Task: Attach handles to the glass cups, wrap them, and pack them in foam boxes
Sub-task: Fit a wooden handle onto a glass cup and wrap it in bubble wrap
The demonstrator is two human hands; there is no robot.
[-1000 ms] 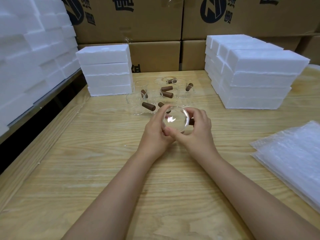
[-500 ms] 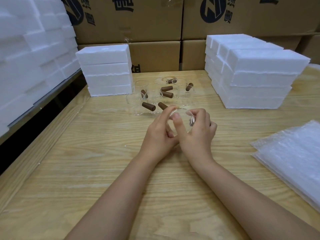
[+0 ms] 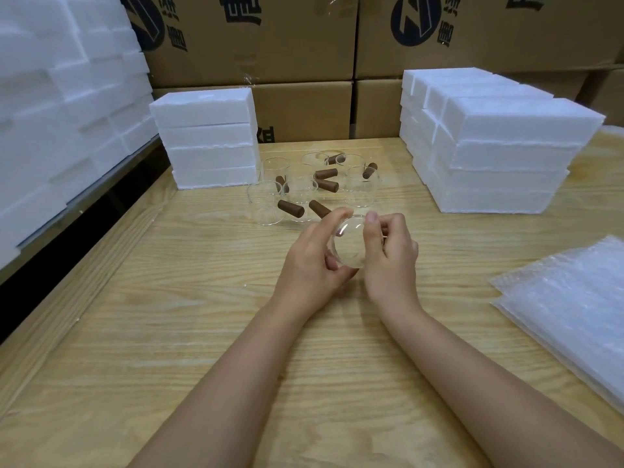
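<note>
Hands are held just above a wooden table point(image 3: 169, 332), with a clear glass cup point(image 3: 347, 244) gripped between them, tipped so that its round base is turned toward the camera. The left hand point(image 3: 310, 261) is wrapped round the cup's left side, the thumb laid over the upper edge and the fingers curled underneath. The right hand point(image 3: 388, 258) is closed against the cup's right side, the thumb pressed along the glass and the other fingers curled in behind it; what is pinched there, if anything, cannot be told. Just beyond the hands, a cluster of glass cups with brown handles point(image 3: 304, 187) is set out on the table, some cups touching, the handles pointed in various directions. To the left of the cluster a stack of white foam boxes point(image 3: 206, 140) is placed, and a larger stack point(image 3: 489, 153) is placed to the right. More foam point(image 3: 50, 113) is piled along the far left. Bubble wrap sheets point(image 3: 567, 309) are laid at the table's right edge, well apart from the hands. Printed cardboard boxes point(image 3: 270, 38) are stacked behind the table.
</note>
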